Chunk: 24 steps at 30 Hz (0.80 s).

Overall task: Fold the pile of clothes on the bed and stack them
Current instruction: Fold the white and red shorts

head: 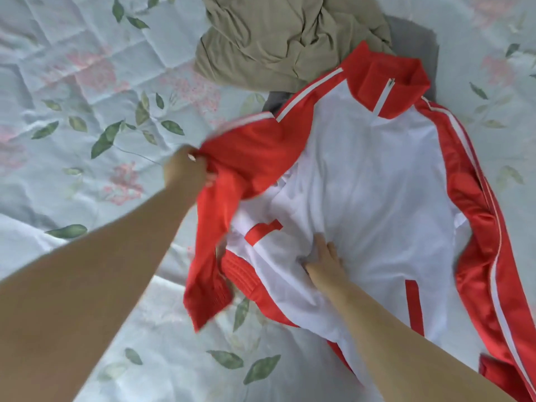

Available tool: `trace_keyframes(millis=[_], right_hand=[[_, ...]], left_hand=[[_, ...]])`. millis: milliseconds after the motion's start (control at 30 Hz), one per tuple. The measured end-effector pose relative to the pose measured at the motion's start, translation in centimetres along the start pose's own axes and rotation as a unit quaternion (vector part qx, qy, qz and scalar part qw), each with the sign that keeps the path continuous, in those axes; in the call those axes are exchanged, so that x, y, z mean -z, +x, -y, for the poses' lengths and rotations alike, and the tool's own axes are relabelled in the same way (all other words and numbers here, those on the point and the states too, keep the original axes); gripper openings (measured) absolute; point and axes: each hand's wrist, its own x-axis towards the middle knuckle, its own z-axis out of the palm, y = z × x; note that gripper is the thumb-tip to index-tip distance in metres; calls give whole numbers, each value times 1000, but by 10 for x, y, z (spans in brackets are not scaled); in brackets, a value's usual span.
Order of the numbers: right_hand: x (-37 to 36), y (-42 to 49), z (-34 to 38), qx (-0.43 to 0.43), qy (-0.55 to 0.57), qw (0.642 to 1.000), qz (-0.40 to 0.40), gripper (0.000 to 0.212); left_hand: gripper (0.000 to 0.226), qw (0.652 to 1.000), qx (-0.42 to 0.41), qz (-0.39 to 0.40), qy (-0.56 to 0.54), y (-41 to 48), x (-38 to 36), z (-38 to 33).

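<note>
A red and white track jacket [374, 181] lies front up on the bed, collar at the far side. My left hand [185, 169] grips its red left sleeve [232, 181] and holds it lifted off the bed, the cuff hanging down toward me. My right hand [326, 261] presses flat with straight fingers on the white front near the hem. The jacket's other sleeve lies straight along the right side. A crumpled khaki garment [278, 39] sits beyond the collar.
A grey garment [414, 39] lies under the khaki one and the jacket's collar. The bed cover [87, 97] is pale blue with pink flowers and green leaves, and stretches wide to the left and along the near edge.
</note>
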Motion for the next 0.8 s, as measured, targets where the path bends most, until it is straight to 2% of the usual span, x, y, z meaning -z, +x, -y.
trace_keyframes(millis=[67,100,167,233,300,367,433,533,600,700,767,800], right_hand=[[5,-3,2,0,49,999,10,65],[6,-3,1,-1,67,998,14,66],[5,-4,0,5,104,994,10,67],[6,-11,-1,16,129,992,4,70],[8,-19,-8,31,197,980,-17,70],[11,-31,-19,43,229,971,-45,61],[8,-43,-35,18,219,970,-99,48],[-3,-66,-63,-43,160,958,-234,12],[-15,-87,-82,-86,148,945,-277,18],[-37,-117,-110,-136,155,930,-303,25],[-52,-129,-125,-177,203,896,-354,15],[-57,-131,-133,-213,239,869,-376,20]], left_hand=[[29,995,-58,-76,6,25,14,-23],[37,993,-93,-76,1,29,15,-30],[58,989,-144,-14,13,19,6,-33],[75,987,-125,67,80,1,-12,-12],[71,974,-94,143,146,-27,-27,23],[67,971,-74,186,132,-54,-37,54],[65,978,-39,186,81,-82,-38,74],[57,983,12,182,-4,-111,-36,90],[55,974,40,221,-19,-128,-32,101],[62,965,69,251,19,-151,-23,116],[71,967,79,241,29,-165,-18,124],[73,969,84,228,35,-173,-17,125]])
